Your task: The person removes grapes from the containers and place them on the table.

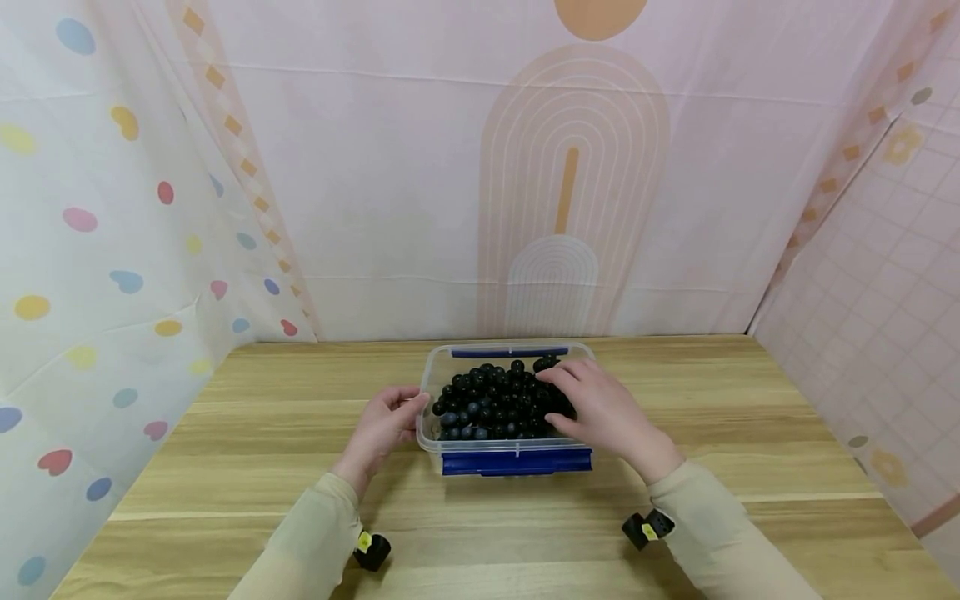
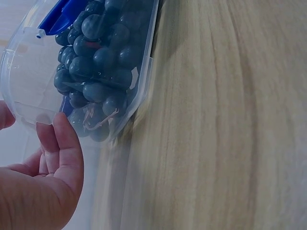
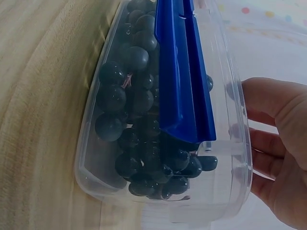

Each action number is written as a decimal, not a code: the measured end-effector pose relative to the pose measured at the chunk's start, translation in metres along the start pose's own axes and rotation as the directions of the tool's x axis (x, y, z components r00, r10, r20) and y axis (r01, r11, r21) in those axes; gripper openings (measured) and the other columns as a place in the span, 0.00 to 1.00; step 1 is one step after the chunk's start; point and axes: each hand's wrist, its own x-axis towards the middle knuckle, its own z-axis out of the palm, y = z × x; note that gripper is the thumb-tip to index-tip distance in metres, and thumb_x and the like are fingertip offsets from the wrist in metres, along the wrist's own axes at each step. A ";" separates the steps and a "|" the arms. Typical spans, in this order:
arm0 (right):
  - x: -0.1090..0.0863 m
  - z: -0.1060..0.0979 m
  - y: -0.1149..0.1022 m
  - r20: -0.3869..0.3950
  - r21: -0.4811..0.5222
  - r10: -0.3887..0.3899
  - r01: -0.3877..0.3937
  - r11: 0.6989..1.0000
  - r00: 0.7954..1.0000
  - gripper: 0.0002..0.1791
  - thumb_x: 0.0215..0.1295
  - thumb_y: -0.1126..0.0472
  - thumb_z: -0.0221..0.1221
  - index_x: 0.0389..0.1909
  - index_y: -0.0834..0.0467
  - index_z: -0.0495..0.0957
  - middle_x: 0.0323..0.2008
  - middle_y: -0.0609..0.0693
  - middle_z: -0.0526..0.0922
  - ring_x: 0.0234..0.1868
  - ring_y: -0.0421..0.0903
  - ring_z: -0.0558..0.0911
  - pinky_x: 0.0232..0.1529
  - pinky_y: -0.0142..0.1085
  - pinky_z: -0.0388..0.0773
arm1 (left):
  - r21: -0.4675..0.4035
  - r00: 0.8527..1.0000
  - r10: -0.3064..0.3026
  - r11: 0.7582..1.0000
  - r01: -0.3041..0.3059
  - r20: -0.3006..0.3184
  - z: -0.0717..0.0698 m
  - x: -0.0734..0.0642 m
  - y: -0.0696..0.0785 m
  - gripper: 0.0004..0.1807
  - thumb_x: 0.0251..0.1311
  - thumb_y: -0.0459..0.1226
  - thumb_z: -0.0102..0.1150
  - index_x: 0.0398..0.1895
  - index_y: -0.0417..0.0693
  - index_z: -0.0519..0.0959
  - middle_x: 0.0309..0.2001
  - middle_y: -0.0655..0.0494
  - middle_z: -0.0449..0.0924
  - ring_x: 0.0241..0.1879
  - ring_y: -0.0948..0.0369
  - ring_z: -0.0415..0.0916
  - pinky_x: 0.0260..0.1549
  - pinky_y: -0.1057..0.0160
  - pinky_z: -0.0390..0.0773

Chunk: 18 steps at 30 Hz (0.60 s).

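A clear plastic food box [image 1: 517,447] with blue latches on its long sides stands on the table, holding dark grapes [image 1: 491,400]. At its left end, my left hand [image 1: 385,429] pinches the wall near the rim, with the thumb at the top edge and the fingers [image 2: 67,139] against the outside. My right hand [image 1: 600,408] reaches over the right end of the box, thumb and fingers spread and loosely bent at the grapes. In the right wrist view the clear wall and grapes partly hide those fingertips. Pinkish stems [image 3: 127,80] show among the grapes.
The box stands on a wood-grain table [image 1: 300,425], near its back edge. A patterned cloth [image 1: 390,208] hangs behind the table, with more cloth at both sides. Each wrist carries a small black camera [image 1: 372,552].
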 end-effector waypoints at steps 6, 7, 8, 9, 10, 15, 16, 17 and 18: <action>0.004 0.002 0.002 0.020 -0.029 -0.017 0.017 0.999 1.000 0.31 0.54 0.56 0.73 0.58 0.60 0.77 0.50 0.53 0.80 0.55 0.53 0.76 0.55 0.47 0.74 | 0.004 1.000 -0.003 1.000 0.003 0.002 0.000 -0.001 0.000 0.26 0.71 0.41 0.56 0.64 0.31 0.68 0.49 0.42 0.75 0.39 0.57 0.76 0.36 0.64 0.79; 0.005 0.002 0.002 0.022 -0.032 -0.019 0.020 0.999 1.000 0.31 0.54 0.55 0.73 0.59 0.60 0.77 0.50 0.53 0.80 0.54 0.53 0.76 0.55 0.47 0.74 | 0.005 1.000 -0.004 1.000 0.004 0.003 0.000 -0.001 0.000 0.27 0.71 0.42 0.56 0.64 0.31 0.68 0.49 0.42 0.75 0.39 0.56 0.76 0.36 0.63 0.79; 0.006 0.002 0.002 0.025 -0.037 -0.021 0.022 0.999 0.999 0.32 0.54 0.55 0.74 0.59 0.60 0.77 0.50 0.53 0.80 0.54 0.53 0.76 0.55 0.47 0.74 | 0.007 1.000 -0.004 1.000 0.004 0.003 -0.001 -0.002 0.001 0.27 0.71 0.42 0.56 0.65 0.31 0.68 0.50 0.42 0.75 0.39 0.56 0.76 0.36 0.63 0.79; 0.007 0.002 0.002 0.031 -0.040 -0.021 0.023 0.999 0.999 0.32 0.54 0.55 0.74 0.59 0.60 0.77 0.50 0.53 0.80 0.54 0.53 0.76 0.55 0.46 0.74 | 0.008 1.000 -0.006 1.000 0.006 0.004 -0.001 -0.002 0.001 0.27 0.71 0.42 0.56 0.65 0.32 0.68 0.50 0.42 0.74 0.40 0.56 0.76 0.36 0.63 0.79; 0.008 0.003 0.002 0.036 -0.044 -0.022 0.024 0.999 0.999 0.32 0.54 0.55 0.74 0.60 0.60 0.77 0.50 0.53 0.80 0.53 0.53 0.76 0.55 0.46 0.74 | 0.008 1.000 -0.007 1.000 0.007 0.005 -0.001 -0.002 0.001 0.27 0.71 0.42 0.56 0.65 0.32 0.67 0.50 0.42 0.74 0.40 0.56 0.76 0.36 0.63 0.79; 0.014 0.003 0.001 0.065 -0.077 -0.025 0.030 0.997 0.998 0.33 0.53 0.53 0.74 0.59 0.60 0.77 0.51 0.53 0.80 0.53 0.54 0.76 0.56 0.47 0.73 | 0.006 1.000 -0.013 1.000 0.013 0.005 0.000 -0.003 0.001 0.28 0.71 0.42 0.56 0.66 0.32 0.67 0.50 0.41 0.74 0.41 0.55 0.76 0.37 0.62 0.79; 0.015 0.003 0.001 0.068 -0.083 -0.027 0.033 0.996 0.997 0.34 0.52 0.53 0.74 0.59 0.60 0.77 0.50 0.54 0.80 0.53 0.54 0.76 0.57 0.47 0.72 | 0.006 1.000 -0.012 1.000 0.012 0.005 0.000 -0.003 0.001 0.28 0.71 0.42 0.56 0.66 0.32 0.67 0.50 0.41 0.74 0.41 0.55 0.76 0.37 0.62 0.79; 0.016 0.003 0.001 0.070 -0.087 -0.030 0.036 0.996 0.997 0.34 0.52 0.53 0.75 0.58 0.61 0.77 0.50 0.54 0.80 0.53 0.55 0.76 0.57 0.48 0.72 | 0.007 1.000 -0.012 1.000 0.012 0.004 0.000 -0.003 0.001 0.28 0.71 0.42 0.56 0.65 0.32 0.67 0.50 0.41 0.74 0.41 0.55 0.76 0.37 0.62 0.79; 0.016 0.003 0.001 0.072 -0.090 -0.032 0.038 0.995 0.997 0.34 0.51 0.52 0.75 0.58 0.61 0.77 0.50 0.54 0.80 0.53 0.55 0.76 0.58 0.48 0.71 | 0.009 1.000 -0.011 1.000 0.011 0.004 0.000 -0.002 0.001 0.28 0.71 0.42 0.56 0.65 0.32 0.68 0.50 0.41 0.74 0.41 0.55 0.76 0.37 0.62 0.79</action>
